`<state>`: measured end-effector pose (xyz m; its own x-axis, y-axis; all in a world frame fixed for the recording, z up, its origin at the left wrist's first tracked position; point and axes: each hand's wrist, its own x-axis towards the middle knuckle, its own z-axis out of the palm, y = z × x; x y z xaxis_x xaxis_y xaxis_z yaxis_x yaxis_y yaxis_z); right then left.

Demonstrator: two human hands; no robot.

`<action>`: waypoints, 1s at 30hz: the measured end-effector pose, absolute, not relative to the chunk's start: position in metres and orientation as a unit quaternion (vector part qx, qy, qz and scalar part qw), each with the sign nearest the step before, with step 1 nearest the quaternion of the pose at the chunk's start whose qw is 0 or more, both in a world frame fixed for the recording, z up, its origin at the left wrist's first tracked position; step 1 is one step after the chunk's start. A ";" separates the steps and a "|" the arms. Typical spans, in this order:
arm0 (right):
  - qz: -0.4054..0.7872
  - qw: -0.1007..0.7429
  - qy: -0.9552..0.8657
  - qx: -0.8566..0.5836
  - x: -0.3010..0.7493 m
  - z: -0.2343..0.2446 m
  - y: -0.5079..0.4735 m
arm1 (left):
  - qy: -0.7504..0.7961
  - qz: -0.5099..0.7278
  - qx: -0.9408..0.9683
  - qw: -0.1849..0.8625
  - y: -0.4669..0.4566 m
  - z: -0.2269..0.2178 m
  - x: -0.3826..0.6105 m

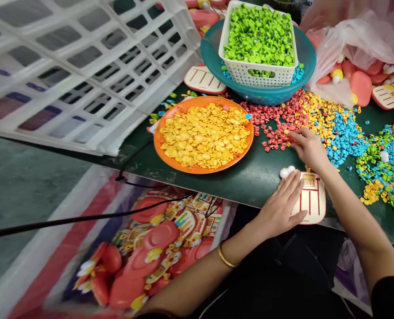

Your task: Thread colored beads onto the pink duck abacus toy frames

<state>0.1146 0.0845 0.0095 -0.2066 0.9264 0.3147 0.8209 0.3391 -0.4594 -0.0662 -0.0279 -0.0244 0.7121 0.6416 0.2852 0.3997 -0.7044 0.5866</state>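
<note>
My left hand (284, 202) lies flat, fingers stretched out, over the left part of a cream toy panel (313, 206) with red lines and a small yellow printed window. White rounded knobs (287, 171) stick out just beyond its fingertips. At the near edge of a pile of small red plastic pieces (278, 126), my right hand (309, 148) reaches in with fingers bent and apart. Its fingertips touch or hover over the loose red pieces; I cannot make out any piece held between them.
An orange plate (160, 150) of yellow pieces stands left. Behind it, a white basket (266, 79) of green pieces sits in a teal basin (213, 48). Blue pieces (346, 137) and mixed piles lie right. A white crate (117, 102) leans left; a cable (84, 217) crosses below.
</note>
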 end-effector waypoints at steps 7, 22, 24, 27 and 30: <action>0.097 0.261 -0.783 -0.557 0.144 0.002 0.057 | 0.293 0.336 0.871 0.205 -0.035 -0.028 -0.066; 0.085 0.297 -0.705 -0.638 0.155 0.016 0.001 | 0.340 0.362 0.829 0.256 -0.033 -0.017 -0.065; 0.067 0.300 -0.714 -0.629 0.161 0.018 -0.025 | 0.339 0.365 0.826 0.264 -0.032 -0.019 -0.065; 0.063 0.282 -0.735 -0.613 0.166 0.014 -0.051 | 0.343 0.371 0.821 0.266 -0.031 -0.022 -0.064; 0.108 0.274 -0.747 -0.596 0.164 0.011 -0.064 | 0.353 0.370 0.815 0.274 -0.030 -0.021 -0.063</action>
